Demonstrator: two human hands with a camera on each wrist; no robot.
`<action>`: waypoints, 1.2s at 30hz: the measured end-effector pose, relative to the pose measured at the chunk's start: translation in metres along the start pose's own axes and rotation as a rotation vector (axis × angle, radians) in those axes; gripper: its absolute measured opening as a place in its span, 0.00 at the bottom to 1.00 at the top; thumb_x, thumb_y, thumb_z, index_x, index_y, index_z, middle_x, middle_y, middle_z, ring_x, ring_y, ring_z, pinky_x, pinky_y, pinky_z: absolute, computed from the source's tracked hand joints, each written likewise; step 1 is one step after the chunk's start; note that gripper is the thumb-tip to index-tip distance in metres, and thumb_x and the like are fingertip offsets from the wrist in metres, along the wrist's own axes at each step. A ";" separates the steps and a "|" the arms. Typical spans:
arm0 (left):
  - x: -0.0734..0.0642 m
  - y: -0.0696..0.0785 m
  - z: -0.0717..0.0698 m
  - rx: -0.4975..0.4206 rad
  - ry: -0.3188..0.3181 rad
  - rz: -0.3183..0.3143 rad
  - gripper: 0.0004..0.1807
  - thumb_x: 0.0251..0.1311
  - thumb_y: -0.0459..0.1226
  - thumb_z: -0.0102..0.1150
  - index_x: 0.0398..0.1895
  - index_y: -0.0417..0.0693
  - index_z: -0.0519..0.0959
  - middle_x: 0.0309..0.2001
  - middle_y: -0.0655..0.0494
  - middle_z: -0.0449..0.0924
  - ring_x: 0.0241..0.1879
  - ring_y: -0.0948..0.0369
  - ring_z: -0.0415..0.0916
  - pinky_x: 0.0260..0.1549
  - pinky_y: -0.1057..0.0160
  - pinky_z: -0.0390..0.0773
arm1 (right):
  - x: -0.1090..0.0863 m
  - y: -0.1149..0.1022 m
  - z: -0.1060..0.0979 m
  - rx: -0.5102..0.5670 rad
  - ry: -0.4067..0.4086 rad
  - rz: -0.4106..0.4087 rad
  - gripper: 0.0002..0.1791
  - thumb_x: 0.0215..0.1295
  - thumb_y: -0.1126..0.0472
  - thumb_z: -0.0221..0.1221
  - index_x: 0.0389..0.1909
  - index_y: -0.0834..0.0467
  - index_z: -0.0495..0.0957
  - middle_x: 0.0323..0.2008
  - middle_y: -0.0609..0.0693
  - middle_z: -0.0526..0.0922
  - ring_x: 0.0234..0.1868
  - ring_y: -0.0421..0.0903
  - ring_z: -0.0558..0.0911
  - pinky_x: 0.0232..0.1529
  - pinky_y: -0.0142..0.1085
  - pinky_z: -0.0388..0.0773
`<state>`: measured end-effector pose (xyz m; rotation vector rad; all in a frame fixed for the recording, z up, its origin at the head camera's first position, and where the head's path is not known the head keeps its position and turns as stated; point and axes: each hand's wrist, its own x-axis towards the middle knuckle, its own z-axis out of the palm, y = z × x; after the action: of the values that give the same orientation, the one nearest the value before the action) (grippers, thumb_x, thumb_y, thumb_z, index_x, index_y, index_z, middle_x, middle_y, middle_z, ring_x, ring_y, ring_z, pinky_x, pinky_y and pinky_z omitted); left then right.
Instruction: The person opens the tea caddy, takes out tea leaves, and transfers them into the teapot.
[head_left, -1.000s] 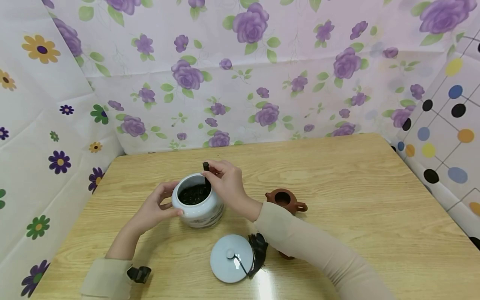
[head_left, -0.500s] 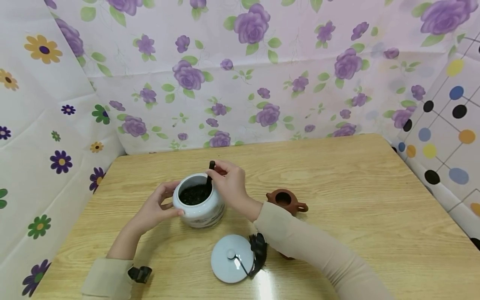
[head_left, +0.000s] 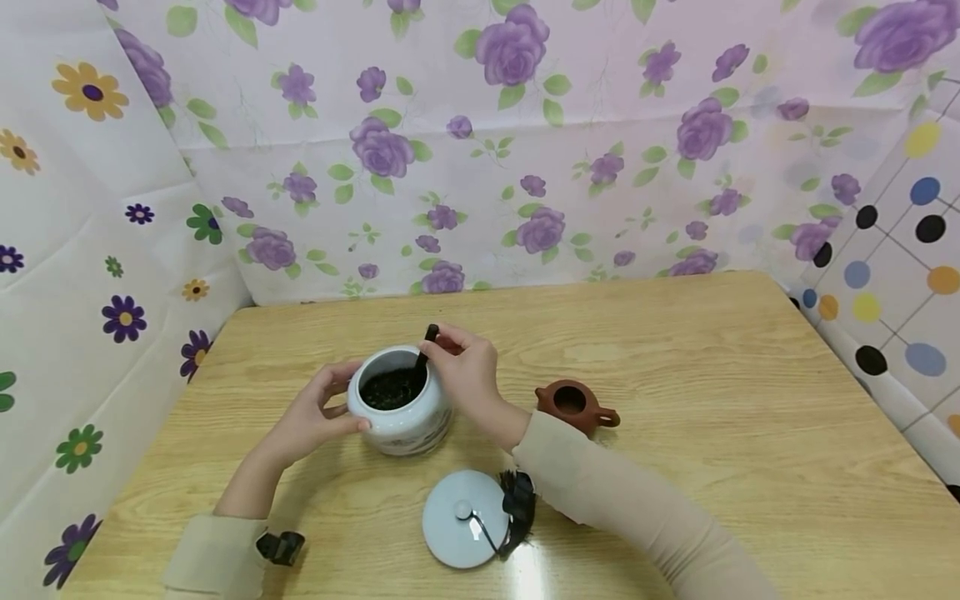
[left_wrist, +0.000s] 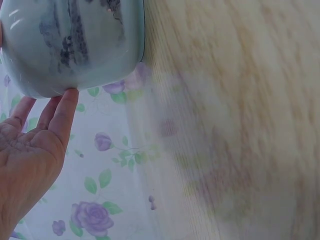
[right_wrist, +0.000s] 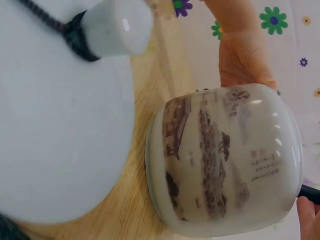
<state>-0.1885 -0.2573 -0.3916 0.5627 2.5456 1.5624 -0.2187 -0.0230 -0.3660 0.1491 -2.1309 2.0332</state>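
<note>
A white porcelain jar (head_left: 408, 429) with a painted scene stands on the table, dark tea leaves (head_left: 386, 390) inside it. My left hand (head_left: 318, 417) steadies the jar from its left, thumb near the front of the rim and fingers round the far side; in the left wrist view, fingertips (left_wrist: 65, 107) touch its wall. Over the jar's right rim, my right hand (head_left: 471, 371) pinches a slim black utensil (head_left: 431, 335) near its top. The utensil leans right, and its lower end is hidden in the jar. Only part of the right hand (right_wrist: 309, 220) shows in the right wrist view.
A pale lid (head_left: 459, 537) with a knob, cord and black tassel (head_left: 517, 517) lies in front of the jar. To the right, beyond my right forearm, sits a lidless brown clay teapot (head_left: 553, 407). Patterned cloths hang behind and at both sides.
My right hand has shifted slightly to the right, and the black utensil has gone from nearly upright to leaning right. The left hand keeps its place on the jar.
</note>
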 end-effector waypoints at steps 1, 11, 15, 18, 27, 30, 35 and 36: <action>0.000 0.000 0.000 -0.002 0.000 0.002 0.39 0.52 0.31 0.69 0.67 0.41 0.60 0.66 0.45 0.60 0.59 0.62 0.65 0.57 0.63 0.74 | 0.000 -0.001 0.000 0.026 0.005 0.024 0.18 0.55 0.67 0.67 0.48 0.65 0.82 0.35 0.61 0.85 0.34 0.48 0.84 0.33 0.31 0.83; 0.000 0.000 0.000 -0.017 0.003 0.003 0.40 0.51 0.30 0.69 0.67 0.40 0.60 0.66 0.43 0.60 0.58 0.65 0.65 0.54 0.74 0.72 | 0.000 -0.002 0.002 0.228 0.042 0.157 0.18 0.55 0.72 0.65 0.48 0.67 0.81 0.35 0.64 0.83 0.29 0.36 0.81 0.36 0.32 0.84; 0.000 -0.001 0.000 -0.016 0.001 0.001 0.40 0.51 0.30 0.69 0.67 0.40 0.60 0.66 0.43 0.60 0.59 0.64 0.65 0.54 0.73 0.72 | 0.000 0.000 0.003 0.270 0.057 0.176 0.18 0.55 0.73 0.65 0.49 0.68 0.81 0.35 0.63 0.83 0.29 0.37 0.81 0.36 0.34 0.84; 0.000 -0.001 0.000 -0.014 0.002 0.004 0.40 0.51 0.30 0.69 0.67 0.41 0.60 0.66 0.44 0.60 0.59 0.64 0.65 0.55 0.72 0.72 | 0.000 0.002 0.003 0.314 0.059 0.196 0.17 0.56 0.73 0.64 0.49 0.68 0.80 0.33 0.60 0.82 0.30 0.39 0.83 0.38 0.35 0.84; 0.000 -0.001 0.000 -0.011 0.003 0.007 0.40 0.51 0.30 0.69 0.67 0.41 0.60 0.66 0.44 0.61 0.59 0.60 0.65 0.55 0.70 0.72 | 0.000 0.000 0.001 0.379 0.082 0.239 0.16 0.57 0.73 0.63 0.48 0.68 0.80 0.29 0.51 0.80 0.30 0.40 0.83 0.39 0.36 0.84; 0.000 0.000 0.000 -0.012 0.004 0.006 0.40 0.51 0.30 0.68 0.67 0.41 0.60 0.66 0.44 0.60 0.59 0.60 0.65 0.55 0.71 0.72 | 0.000 -0.001 0.000 0.388 0.093 0.243 0.16 0.57 0.73 0.63 0.48 0.68 0.81 0.28 0.49 0.79 0.29 0.40 0.83 0.38 0.36 0.84; 0.000 0.000 0.000 -0.011 0.002 0.007 0.40 0.52 0.30 0.68 0.67 0.41 0.60 0.67 0.44 0.60 0.59 0.60 0.65 0.55 0.70 0.72 | 0.000 -0.002 -0.002 0.392 0.099 0.264 0.15 0.58 0.71 0.63 0.48 0.67 0.81 0.27 0.48 0.79 0.31 0.41 0.85 0.40 0.38 0.84; 0.000 0.000 0.000 -0.011 0.002 0.008 0.40 0.52 0.30 0.68 0.67 0.41 0.60 0.67 0.44 0.60 0.59 0.60 0.65 0.55 0.70 0.72 | 0.000 -0.002 -0.002 0.397 0.098 0.270 0.15 0.58 0.71 0.63 0.47 0.67 0.81 0.27 0.47 0.79 0.31 0.41 0.85 0.41 0.39 0.84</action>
<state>-0.1879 -0.2569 -0.3916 0.5711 2.5378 1.5785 -0.2181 -0.0209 -0.3640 -0.1906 -1.7453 2.5406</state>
